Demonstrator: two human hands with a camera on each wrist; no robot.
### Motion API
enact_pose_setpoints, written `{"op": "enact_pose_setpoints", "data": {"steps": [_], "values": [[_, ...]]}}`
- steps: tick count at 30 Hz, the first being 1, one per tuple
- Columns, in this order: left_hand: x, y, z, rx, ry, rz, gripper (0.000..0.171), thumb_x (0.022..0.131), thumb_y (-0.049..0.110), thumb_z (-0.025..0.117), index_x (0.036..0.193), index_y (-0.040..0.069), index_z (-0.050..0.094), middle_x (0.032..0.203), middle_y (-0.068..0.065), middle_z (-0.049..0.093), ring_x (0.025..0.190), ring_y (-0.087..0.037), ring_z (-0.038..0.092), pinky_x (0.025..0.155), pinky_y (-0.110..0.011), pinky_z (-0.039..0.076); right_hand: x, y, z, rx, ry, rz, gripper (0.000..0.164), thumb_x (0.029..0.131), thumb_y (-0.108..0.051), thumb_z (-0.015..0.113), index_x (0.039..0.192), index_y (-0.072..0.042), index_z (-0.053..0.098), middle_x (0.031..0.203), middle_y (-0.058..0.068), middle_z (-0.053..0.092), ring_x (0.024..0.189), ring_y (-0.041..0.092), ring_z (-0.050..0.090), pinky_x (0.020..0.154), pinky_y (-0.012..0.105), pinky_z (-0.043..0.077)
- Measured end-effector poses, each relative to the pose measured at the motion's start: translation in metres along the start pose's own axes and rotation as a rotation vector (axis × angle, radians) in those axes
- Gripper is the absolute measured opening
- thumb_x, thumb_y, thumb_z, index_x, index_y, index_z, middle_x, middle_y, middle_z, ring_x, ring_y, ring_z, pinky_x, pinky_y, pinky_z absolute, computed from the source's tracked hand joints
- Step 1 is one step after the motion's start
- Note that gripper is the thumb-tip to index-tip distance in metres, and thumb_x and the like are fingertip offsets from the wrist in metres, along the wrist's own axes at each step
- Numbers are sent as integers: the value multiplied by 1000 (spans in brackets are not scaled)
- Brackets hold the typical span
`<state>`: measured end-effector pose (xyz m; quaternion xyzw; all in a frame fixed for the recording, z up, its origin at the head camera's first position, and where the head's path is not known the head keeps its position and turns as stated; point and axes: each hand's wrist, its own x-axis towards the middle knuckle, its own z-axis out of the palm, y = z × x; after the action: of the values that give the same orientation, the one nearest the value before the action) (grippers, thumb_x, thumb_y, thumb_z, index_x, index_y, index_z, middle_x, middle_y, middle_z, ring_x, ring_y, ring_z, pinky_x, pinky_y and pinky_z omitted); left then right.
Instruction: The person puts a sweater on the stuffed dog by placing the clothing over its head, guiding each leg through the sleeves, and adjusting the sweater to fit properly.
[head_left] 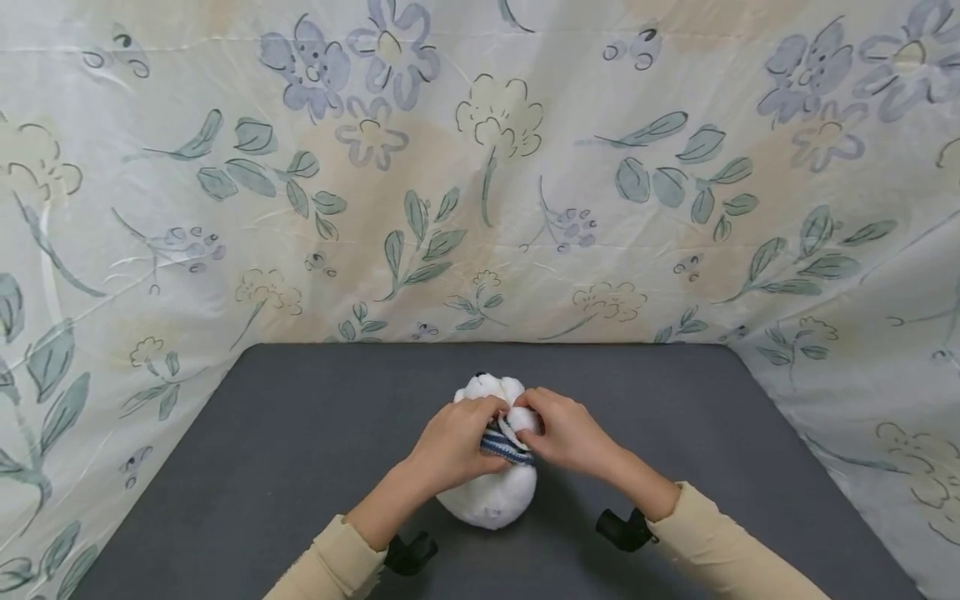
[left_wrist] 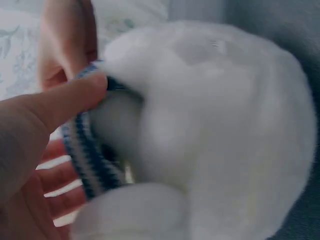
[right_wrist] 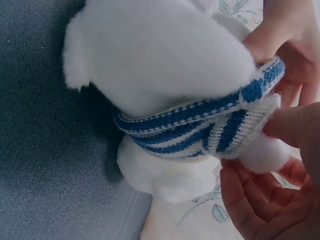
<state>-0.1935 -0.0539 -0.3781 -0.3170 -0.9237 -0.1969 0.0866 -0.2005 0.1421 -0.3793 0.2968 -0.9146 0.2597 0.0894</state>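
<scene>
A white plush animal toy (head_left: 487, 504) lies on the table in front of me, wearing a blue-and-white striped knitted sweater (right_wrist: 192, 127). My left hand (head_left: 453, 442) pinches the sweater's edge; in the left wrist view its thumb presses on the blue border, which stands away from the plush. On the toy's other side, my right hand (head_left: 566, 433) grips the sweater's white-edged opening, thumb on the knit and fingers underneath. A rounded white paw (right_wrist: 265, 155) pokes out of that opening between thumb and fingers. Both hands partly cover the toy in the head view.
The toy rests on a dark grey table (head_left: 322, 417). A floral curtain (head_left: 525, 183) hangs behind the table and along its sides. Black wrist mounts (head_left: 626, 531) sit under both forearms, close over the tabletop.
</scene>
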Motion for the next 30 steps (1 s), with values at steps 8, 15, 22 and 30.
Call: {"op": "enact_pose_setpoints", "data": {"steps": [8,15,22,30], "values": [[3,5,-9,-77,-17,-111,41,76,41,72,105,12,65,93,2,62,79,-12,53,61,-24,42,2,3,-4,28,-30,-13,20,81,-11,69,98,-12,59,85,-4,56,65,4,47,55,18,42],[10,7,-1,-88,-5,-132,31,76,34,74,97,12,67,91,2,62,79,-12,53,63,-25,42,4,1,-6,57,-39,-16,20,81,-11,68,99,-12,59,87,-4,57,67,4,49,57,19,44],[17,11,4,-163,-18,-165,34,74,35,75,100,15,66,82,7,58,70,-8,47,57,-22,39,4,-1,-9,91,-43,30,20,81,-10,67,98,-14,59,86,-7,56,69,5,51,60,20,45],[23,10,10,-71,-5,-110,27,70,40,77,82,18,67,65,8,48,63,-10,45,49,-22,32,2,1,-11,106,-39,37,17,81,-11,67,96,-15,60,85,-7,56,68,4,51,59,20,45]]}}
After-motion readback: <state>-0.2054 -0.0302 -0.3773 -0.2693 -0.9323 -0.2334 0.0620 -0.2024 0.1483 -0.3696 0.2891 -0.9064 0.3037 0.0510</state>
